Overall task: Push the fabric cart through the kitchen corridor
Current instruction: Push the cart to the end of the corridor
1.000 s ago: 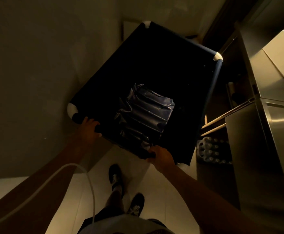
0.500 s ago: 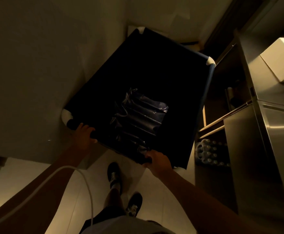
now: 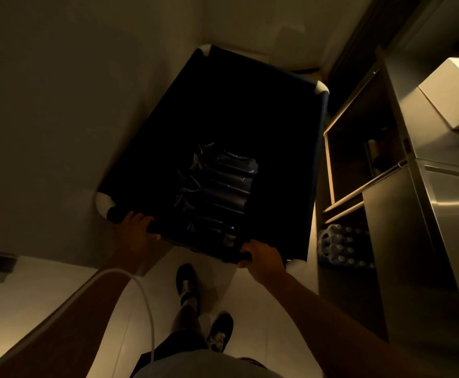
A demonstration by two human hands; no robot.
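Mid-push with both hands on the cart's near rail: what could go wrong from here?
1. The fabric cart fills most of the corridor; its right rim runs close to the open shelf unit, so it may snag there.
2. The pack of bottles on the floor sits near the cart's right rear corner and could get clipped.
3. The white cable hangs over the left arm near the left hand; it might catch.

Dim, narrow kitchen service corridor, likely commercial. Evidence: stainless steel cabinet (image 3: pixel 446 230) along the right side, open wooden shelving (image 3: pixel 359 170) beside it, shrink-wrapped pack of bottles (image 3: pixel 340 245) on the low shelf, white box (image 3: pixel 451 94) on the steel top, pale tiled floor (image 3: pixel 252 317), plain wall (image 3: pixel 59 105) on the left.
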